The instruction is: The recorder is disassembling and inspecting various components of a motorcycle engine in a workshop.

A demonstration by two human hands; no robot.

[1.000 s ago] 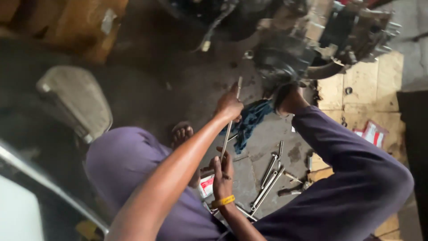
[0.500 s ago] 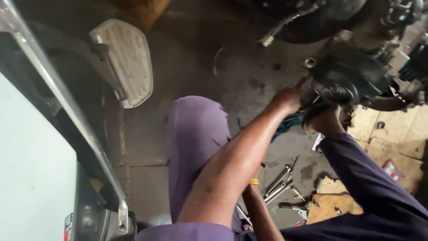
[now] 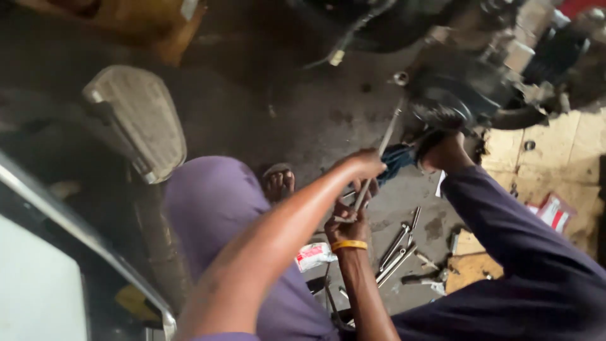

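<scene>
- Dark, oil-stained concrete floor [image 3: 252, 120] filled most of the frame, rough and blotched.
- At far left, one pale flat panel [image 3: 31, 284] edged by a slanting metal rail ran off the lower left corner.
- At upper left lay one grey ribbed footboard [image 3: 136, 117], roughly oval, with a fine grooved texture.
- One purple-clothed knee [image 3: 214, 208] rose at centre left; just right of it one bare foot in a sandal [image 3: 279, 183] rested on the floor.
- One small white-and-red packet [image 3: 314, 256], crumpled, lay below the foot.
- The person's left hand [image 3: 365, 165], at the end of a bare forearm crossing from the lower middle, was closed around one long thin metal rod [image 3: 386, 136] that slanted up toward the engine.
- The right hand [image 3: 348, 224], with one yellow wristband [image 3: 349, 244], sat just below, fingers curled at the rod's lower end; how firmly it gripped could not be told.
- One blue rag [image 3: 396, 161] was bunched just right of the left hand.
- About four shiny steel wrenches [image 3: 398, 249] lay side by side on the floor at lower centre.
- One dark, greasy engine casing [image 3: 461, 104], rounded and finned, occupied the upper right; the rod's tip met its left edge.
- Another person's hand [image 3: 445, 151], from a purple sleeve, was pressed against the casing's underside.
- Yellowish cardboard [image 3: 555, 151] lay flat at right.
</scene>
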